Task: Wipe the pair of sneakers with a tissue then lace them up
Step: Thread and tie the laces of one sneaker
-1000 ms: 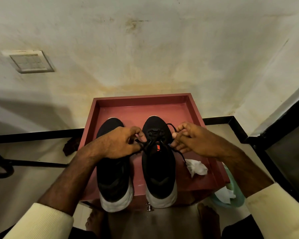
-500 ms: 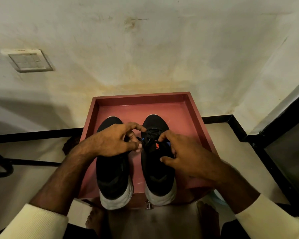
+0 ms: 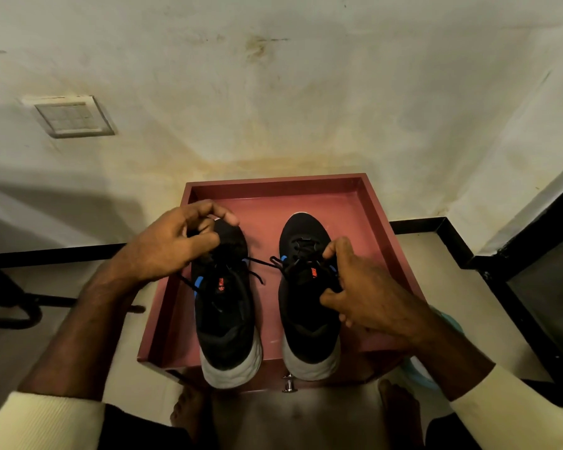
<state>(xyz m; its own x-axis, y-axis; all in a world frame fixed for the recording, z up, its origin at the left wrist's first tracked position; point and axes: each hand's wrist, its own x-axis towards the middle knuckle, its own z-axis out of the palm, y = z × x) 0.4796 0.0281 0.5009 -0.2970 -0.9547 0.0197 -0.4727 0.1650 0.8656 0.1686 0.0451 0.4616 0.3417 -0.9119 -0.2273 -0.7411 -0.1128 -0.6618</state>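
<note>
- Two black sneakers with pale soles are sitting side by side in a red tray (image 3: 273, 184), toes pointing to the far wall (image 3: 273, 92) and heels hanging over the tray's near edge.
- The left sneaker (image 3: 225, 316) is lying in the left half of the tray, and the right sneaker (image 3: 306, 323) is lying in the right half, a strip of bare tray between them.
- The left hand (image 3: 171, 246) is curling over the toe end of the left sneaker, thumb and forefinger bent toward each other; whether its grip is grasping the shoe, a lace or nothing cannot be told.
- The left lace (image 3: 254, 275) is trailing loose across the tongue and out toward the gap between the shoes.
- The right hand (image 3: 368, 295) is resting on the right side of the right sneaker, its grip pinching the right lace (image 3: 278, 264) near the tongue, with a loop sticking out to the left.
- Cream sleeves are covering both forearms at the near corners.
- Two bare feet are showing on the floor just near the tray, a small metal knob (image 3: 288, 383) between them.
- A switch plate (image 3: 70, 116) is sitting on the wall at far left.
</note>
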